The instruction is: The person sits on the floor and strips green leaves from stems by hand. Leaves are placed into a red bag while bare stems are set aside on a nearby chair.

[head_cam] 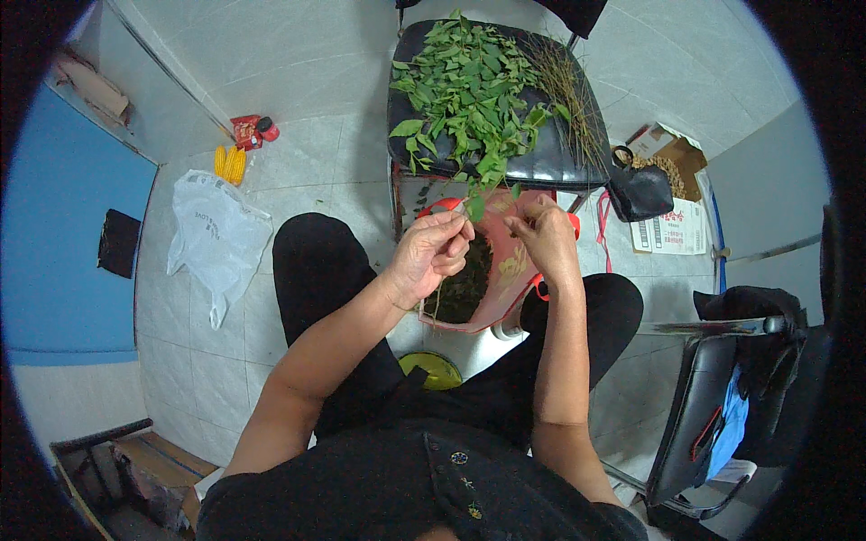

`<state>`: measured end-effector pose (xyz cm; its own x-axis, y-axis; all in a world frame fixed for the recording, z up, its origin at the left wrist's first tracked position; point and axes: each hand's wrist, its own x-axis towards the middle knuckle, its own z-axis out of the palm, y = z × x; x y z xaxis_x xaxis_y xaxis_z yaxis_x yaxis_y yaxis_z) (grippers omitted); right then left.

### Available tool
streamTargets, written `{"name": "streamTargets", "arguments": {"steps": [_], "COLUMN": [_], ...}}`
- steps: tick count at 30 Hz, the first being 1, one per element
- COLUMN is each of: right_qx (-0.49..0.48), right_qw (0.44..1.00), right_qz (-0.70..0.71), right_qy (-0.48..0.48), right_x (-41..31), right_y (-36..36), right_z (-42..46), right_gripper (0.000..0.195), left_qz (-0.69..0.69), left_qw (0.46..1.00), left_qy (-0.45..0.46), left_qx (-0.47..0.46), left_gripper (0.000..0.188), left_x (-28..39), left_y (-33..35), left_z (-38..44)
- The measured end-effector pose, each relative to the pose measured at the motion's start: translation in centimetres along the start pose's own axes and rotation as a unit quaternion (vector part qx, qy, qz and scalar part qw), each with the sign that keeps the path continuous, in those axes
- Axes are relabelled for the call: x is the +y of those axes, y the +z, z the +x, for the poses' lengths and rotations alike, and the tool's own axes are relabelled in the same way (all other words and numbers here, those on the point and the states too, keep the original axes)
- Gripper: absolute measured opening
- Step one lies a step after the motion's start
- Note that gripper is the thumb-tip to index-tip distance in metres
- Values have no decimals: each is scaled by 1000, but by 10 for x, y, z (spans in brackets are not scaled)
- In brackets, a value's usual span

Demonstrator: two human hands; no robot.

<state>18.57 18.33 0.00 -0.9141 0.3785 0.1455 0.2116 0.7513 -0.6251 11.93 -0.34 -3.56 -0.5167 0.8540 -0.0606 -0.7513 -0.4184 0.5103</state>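
Note:
My left hand (433,255) pinches a thin leafy sprig (475,208) between thumb and forefinger. Its bare stem hangs out below the curled fingers. To the right, my right hand (547,240) is bent with the fingertips drawn towards the thumb; whether a leaf is between them cannot be told. Both hands are over an open pink bag (511,284) with red handles, which has dark green leaves (467,287) inside. Just beyond the hands, a heap of green leafy sprigs (473,88) covers much of a black chair seat (561,166). Stripped thin stems (565,88) lie along its right side.
A white plastic bag (216,230), yellow corn cobs (230,164) and a red packet (246,132) lie on the left floor. At right are a black bag (643,193), an open carton (683,159) of nut-like pieces and another chair (693,412). Something round and yellow-green (433,368) sits between my legs.

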Motion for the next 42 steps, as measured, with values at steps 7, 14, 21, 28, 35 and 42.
{"name": "streamTargets", "arguments": {"steps": [7, 14, 21, 28, 35, 42], "right_qx": [-19, -102, -55, -9, -186, 79], "right_qw": [958, 916, 958, 998, 977, 960], "right_qz": [267, 381, 273, -39, 78, 254], "right_qy": [-99, -78, -63, -51, -75, -89], "right_x": [-19, -24, -37, -6, -14, -41], "right_y": [2, 15, 5, 11, 2, 13], "right_z": [0, -3, -7, 1, -11, -6], "right_gripper": [17, 17, 12, 15, 20, 8], "left_qz": [10, 11, 23, 51, 155, 303], "left_qw": [999, 999, 999, 999, 979, 927], "left_qy": [-4, -11, -4, 12, 46, 114], "left_qx": [-38, -37, -37, -12, 125, 191], "left_gripper": [22, 24, 25, 24, 18, 15], "left_x": [0, -1, -3, -3, -5, -18], "left_y": [1, 5, 7, 3, 15, 9], "left_z": [1, 0, 0, -1, 3, 10]}}
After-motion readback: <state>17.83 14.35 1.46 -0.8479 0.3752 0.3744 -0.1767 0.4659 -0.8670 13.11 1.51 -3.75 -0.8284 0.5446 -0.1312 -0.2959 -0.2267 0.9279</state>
